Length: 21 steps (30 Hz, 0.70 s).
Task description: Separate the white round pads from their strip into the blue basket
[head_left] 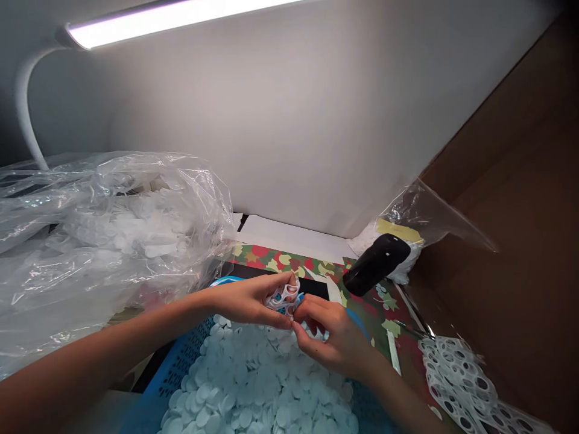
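My left hand [251, 299] is closed round a white plastic openwork piece [284, 296] with rounded holes. Bits of blue show through it, but I cannot make out whether they belong to it. From the other side my right hand [332, 334] has its fingers pinched together at the piece's right edge, touching it; the fingertips partly hide what they grip. Both hands are above a blue perforated basket [174, 367] heaped with small white round discs [262, 380].
Clear plastic bags [149, 229] of white pieces lie at left. A black rounded object [376, 264] leans near a small bag [409, 265] at right. White plastic pieces with oval holes [461, 380] pile by the brown side wall [511, 253]. Overhead hangs a lamp [181, 21].
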### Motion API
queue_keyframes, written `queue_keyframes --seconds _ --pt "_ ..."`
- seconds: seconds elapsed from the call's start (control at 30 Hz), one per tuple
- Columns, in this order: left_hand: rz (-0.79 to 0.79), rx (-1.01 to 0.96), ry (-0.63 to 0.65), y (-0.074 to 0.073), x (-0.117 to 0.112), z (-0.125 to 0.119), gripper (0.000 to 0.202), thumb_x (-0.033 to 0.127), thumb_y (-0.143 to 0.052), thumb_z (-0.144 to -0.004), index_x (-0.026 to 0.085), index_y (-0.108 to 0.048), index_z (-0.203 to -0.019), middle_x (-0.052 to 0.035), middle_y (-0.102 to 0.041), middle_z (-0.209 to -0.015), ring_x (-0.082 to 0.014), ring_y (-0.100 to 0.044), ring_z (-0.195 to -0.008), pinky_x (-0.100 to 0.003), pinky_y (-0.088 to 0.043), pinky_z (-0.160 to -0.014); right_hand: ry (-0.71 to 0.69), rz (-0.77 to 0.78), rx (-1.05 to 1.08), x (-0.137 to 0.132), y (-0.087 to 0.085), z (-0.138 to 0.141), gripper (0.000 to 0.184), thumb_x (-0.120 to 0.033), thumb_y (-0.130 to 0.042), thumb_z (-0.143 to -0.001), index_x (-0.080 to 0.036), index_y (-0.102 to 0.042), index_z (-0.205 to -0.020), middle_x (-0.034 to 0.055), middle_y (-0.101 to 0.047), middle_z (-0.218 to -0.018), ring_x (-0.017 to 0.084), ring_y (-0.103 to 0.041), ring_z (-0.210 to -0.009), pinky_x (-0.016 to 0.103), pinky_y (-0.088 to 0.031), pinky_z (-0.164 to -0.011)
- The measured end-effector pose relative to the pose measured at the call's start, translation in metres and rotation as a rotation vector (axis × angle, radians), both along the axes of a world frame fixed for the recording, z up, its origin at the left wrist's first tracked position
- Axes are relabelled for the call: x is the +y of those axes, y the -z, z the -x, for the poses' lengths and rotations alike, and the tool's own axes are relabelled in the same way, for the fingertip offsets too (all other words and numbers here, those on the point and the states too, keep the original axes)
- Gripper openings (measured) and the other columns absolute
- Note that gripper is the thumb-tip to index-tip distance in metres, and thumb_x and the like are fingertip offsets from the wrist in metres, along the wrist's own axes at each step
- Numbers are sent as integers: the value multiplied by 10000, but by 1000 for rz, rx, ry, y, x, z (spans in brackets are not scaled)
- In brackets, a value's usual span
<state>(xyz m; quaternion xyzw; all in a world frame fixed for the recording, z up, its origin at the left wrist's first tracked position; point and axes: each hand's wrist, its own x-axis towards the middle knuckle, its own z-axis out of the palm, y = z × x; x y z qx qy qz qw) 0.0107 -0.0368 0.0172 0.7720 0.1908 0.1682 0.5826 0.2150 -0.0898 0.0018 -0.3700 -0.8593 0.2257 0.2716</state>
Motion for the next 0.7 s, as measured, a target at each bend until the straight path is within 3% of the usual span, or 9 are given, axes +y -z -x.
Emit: queue_keyframes --seconds 0.2,0.37,0.57,0.7 --pt "-52 42 1 -1 0 0 197 279 -594 -810 181 -435 -872 22 -400 -754 -109 -360 -653 -217 -299 -549 -54 119 74 4 4 2 150 -55 -513 -768 -191 -463 -731 -8 -506 -771 102 -497 -670 194 -426 -620" --pt "218 16 3 -1 2 3 159 330 -474 -878 193 -393 -864 31 -342 -722 -104 -295 -593 -225 -267 -516 -66 70 123 4 0 0 253 19 -527 -642 -190 -383 -647 -10 -531 -770 109 -498 -685 202 -405 -622" --pt "311 -11 -52 2 6 3 297 463 -474 -872 190 -378 -804 34 -375 -666 -93 -280 -525 -231 -209 -452 -279 218 74 -2 0 -2 245 23 -577 -581 -175 -443 -633 46 -538 -1143 177 -554 -1020 230 -449 -831" --pt "295 28 -105 1 7 3 325 501 -501 -833 190 -407 -816 25 -417 -688 -95 -320 -536 -225 -233 -457 -227 124 2 -1 1 -2 208 -58 -617 -669 -171 -448 -625 28 -555 -1110 146 -580 -899 231 -446 -767"
